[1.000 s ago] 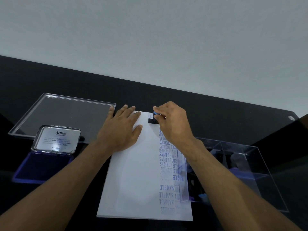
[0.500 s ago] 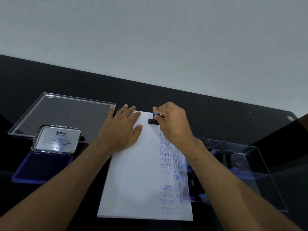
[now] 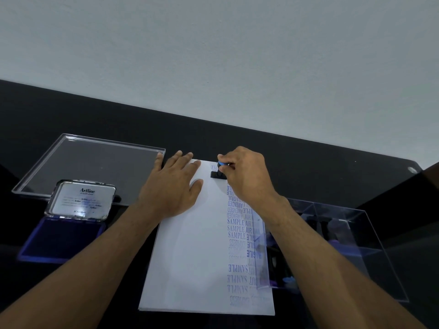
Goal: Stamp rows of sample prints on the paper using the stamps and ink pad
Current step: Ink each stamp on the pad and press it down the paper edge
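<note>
A white sheet of paper (image 3: pixel 194 257) lies on the black table, with columns of blue prints such as SAMPLE and AMENDED down its right side. My right hand (image 3: pixel 247 176) grips a small stamp (image 3: pixel 219 170) with a blue knob and black base, pressed on the paper's far edge. My left hand (image 3: pixel 173 186) lies flat, fingers spread, on the paper's upper left corner. The open blue ink pad (image 3: pixel 59 238) sits at the left, its metal lid (image 3: pixel 82 200) standing up.
A clear acrylic lid (image 3: pixel 78 162) lies flat behind the ink pad. A clear acrylic box (image 3: pixel 344 245) holding more stamps stands at the right, its left wall overlapping the paper's right edge. The table's far edge meets a pale wall.
Almost nothing: both hands stay in place and the stamp remains pressed at the paper's far edge.
</note>
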Available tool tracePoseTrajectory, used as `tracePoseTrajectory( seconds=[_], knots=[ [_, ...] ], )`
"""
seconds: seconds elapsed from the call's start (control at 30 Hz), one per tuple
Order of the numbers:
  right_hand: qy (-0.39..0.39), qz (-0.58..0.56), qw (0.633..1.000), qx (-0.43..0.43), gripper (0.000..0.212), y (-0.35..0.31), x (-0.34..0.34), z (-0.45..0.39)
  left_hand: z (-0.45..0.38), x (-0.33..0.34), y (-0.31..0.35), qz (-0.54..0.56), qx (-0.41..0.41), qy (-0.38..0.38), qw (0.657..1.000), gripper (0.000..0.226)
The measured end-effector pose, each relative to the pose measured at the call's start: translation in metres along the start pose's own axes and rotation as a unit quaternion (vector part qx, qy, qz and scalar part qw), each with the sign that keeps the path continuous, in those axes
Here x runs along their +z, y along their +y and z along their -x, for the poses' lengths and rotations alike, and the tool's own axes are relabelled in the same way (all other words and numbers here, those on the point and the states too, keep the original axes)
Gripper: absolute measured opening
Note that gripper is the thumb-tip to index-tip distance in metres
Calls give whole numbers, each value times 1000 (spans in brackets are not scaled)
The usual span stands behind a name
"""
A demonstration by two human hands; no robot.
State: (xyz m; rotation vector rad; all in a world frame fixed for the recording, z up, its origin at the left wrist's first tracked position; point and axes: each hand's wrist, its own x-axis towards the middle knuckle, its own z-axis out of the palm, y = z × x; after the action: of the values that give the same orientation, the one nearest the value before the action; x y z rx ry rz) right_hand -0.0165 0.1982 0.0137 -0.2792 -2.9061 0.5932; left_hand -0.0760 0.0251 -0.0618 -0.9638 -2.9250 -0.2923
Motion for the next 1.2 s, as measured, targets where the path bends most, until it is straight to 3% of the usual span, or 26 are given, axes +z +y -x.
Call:
tracePoseTrajectory(
  seconds=[1.2],
  knots=[
    [51,-51,997,6,18,5,7,-2,0,2,-1,-2,4,7,1000,71]
  ],
)
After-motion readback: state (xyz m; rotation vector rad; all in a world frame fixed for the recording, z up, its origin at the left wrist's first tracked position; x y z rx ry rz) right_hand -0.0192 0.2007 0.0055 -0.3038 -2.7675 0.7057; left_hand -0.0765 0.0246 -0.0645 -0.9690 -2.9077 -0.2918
